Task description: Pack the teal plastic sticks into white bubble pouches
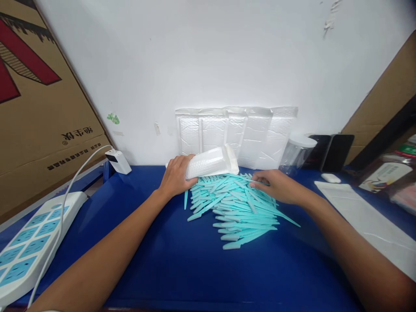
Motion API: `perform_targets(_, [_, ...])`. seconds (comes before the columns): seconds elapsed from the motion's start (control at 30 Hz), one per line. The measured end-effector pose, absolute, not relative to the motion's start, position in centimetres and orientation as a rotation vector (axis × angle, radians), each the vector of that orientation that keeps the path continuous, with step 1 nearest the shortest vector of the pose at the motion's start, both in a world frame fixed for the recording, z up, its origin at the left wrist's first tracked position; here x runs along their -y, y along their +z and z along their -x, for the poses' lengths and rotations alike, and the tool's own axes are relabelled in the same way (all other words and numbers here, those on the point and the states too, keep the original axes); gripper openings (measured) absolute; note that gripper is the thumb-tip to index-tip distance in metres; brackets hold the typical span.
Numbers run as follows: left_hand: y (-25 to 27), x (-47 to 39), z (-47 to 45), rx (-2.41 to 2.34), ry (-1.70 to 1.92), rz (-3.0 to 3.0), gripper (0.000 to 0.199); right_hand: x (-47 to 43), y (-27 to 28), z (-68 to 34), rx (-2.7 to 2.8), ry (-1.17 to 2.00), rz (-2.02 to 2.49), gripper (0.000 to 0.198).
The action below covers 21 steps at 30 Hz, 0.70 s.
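Observation:
A heap of turquoise eyebrow razors (240, 208) with pale caps lies spread over the blue table. My left hand (177, 175) is closed round the near end of a white bubble mailer (211, 162), which it holds tilted just above the back of the heap. My right hand (276, 185) is at the heap's right side, thumb and forefinger pinched together on one razor. That razor points left towards the mailer's open-looking end, and its tip is hard to pick out among the others. Several white bubble mailers (260, 134) lean against the wall behind.
On the left are a power strip (76, 201) with a white cable and a white charger (118, 161). A clear jar (295, 154), a dark phone (338, 151), a small white case (330, 178) and a flat white mailer (364, 212) are on the right. Cardboard boxes (42, 130) flank the table.

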<state>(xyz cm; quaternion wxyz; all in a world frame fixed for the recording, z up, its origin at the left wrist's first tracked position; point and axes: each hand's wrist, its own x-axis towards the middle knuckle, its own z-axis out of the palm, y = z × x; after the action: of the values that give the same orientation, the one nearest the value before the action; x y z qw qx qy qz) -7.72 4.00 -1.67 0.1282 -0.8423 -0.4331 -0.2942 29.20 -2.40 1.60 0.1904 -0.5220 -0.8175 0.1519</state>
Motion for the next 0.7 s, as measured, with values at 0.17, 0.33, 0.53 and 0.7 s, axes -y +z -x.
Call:
perform_targets(0.17, [-1.6, -4.0, 7.6, 1.265, -0.845, 2.454, 0.075, 2.3, 1.0, -29.2, 2.373, 0.515, 1.540, 0.035])
perform_targets(0.33, [-1.6, -3.9, 7.6, 1.254, -0.840, 2.462, 0.074, 2.2, 0.6, -29.3, 2.356, 0.503, 1.559, 0.037])
perform_targets(0.53, [-1.6, -4.0, 7.7, 1.259, -0.838, 2.457, 0.074, 2.4, 1.0, -29.2, 2.227, 0.409, 1.545, 0.035])
perform_targets(0.7, [-1.7, -3.9, 7.7, 1.266, -0.821, 2.476, 0.075, 2.4, 2.0, -29.0, 2.086, 0.153, 1.550, 0.033])
